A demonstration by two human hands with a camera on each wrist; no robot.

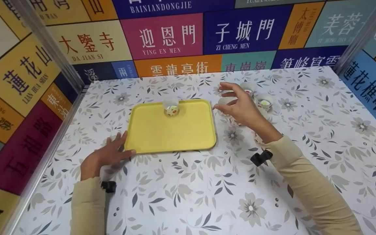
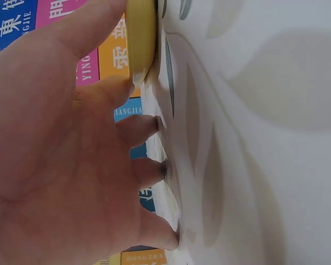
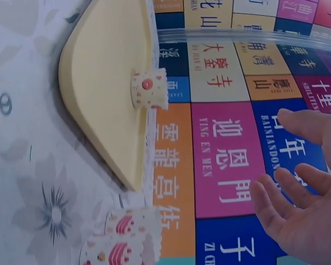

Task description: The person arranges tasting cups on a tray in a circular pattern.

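Observation:
A yellow rectangular tray [image 1: 171, 133] lies on the table. Near its back edge stands a small patterned cup [image 1: 172, 110], white with red marks and a scalloped rim in the right wrist view. My left hand [image 1: 105, 153] rests at the tray's front left corner, thumb at the front rim and index finger at the side. In the left wrist view its other fingertips touch the tablecloth. Raised over a group of similar cups [image 1: 264, 103] right of the tray, my right hand [image 1: 244, 108] has spread fingers and holds nothing. It partly hides those cups.
A floral cloth [image 1: 181, 195] covers the table. Behind it stands a wall of coloured panels [image 1: 166, 36] with Chinese lettering, and more panels [image 1: 24, 78] flank the left side. Dark wrist cameras [image 1: 261, 158] sit by both sleeves.

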